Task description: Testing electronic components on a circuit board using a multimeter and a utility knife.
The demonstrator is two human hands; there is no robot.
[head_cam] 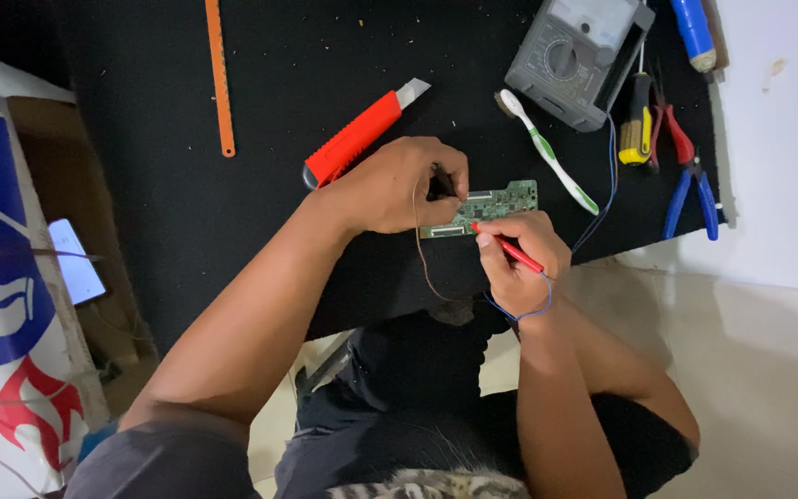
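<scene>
- On the black mat (233,240) lies a small green circuit board (501,199), between the two hands.
- The left hand (390,185) is closed around a black probe (442,180) and presses it to the board.
- The right hand (519,259) pinches a red probe (510,248), tip on the board's near edge.
- Close by lie a red knife (353,139), a toothbrush (547,152) and a grey meter (574,55).
- Blue pliers (690,180) lie further right.

Left of the red utility knife (362,137) the black desk (140,185) lies open; toothbrush (547,152), multimeter (576,57) and pliers (690,171) crowd the right side.
</scene>
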